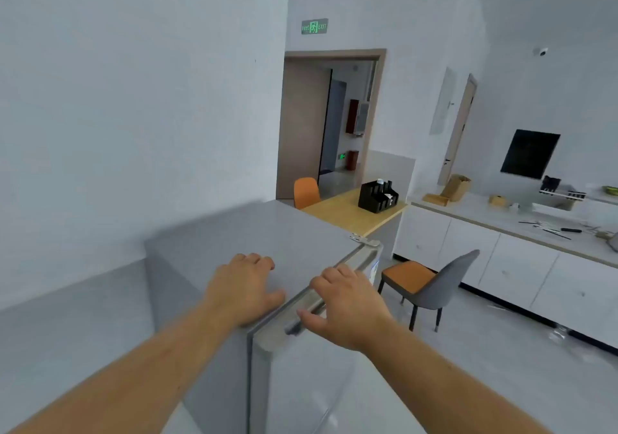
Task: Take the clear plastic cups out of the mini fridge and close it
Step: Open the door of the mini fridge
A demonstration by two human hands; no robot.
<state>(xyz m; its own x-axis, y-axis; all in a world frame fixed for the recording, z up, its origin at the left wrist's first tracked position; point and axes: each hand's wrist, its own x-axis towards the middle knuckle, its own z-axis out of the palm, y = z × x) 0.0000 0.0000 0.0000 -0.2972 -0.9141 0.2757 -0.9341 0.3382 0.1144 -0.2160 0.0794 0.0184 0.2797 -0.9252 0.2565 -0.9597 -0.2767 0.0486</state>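
Note:
The grey mini fridge [267, 229] stands in front of me against the left wall, seen from above. My left hand [245, 286] lies flat on its top, fingers spread, near the front edge. My right hand [344, 303] curls over the top edge of the silver fridge door [301, 366], thumb under the rim. The door sits against the fridge body or nearly so; only a thin dark seam shows along its left side. No clear plastic cups are in view; the fridge's inside is hidden.
A grey-and-orange chair [431, 286] stands just right of the fridge. Behind the fridge is a wooden table [347, 214] with a black organizer [378, 196] and an orange chair [306, 192]. White counter cabinets [501, 259] run along the right wall. An open doorway [334, 126] is ahead.

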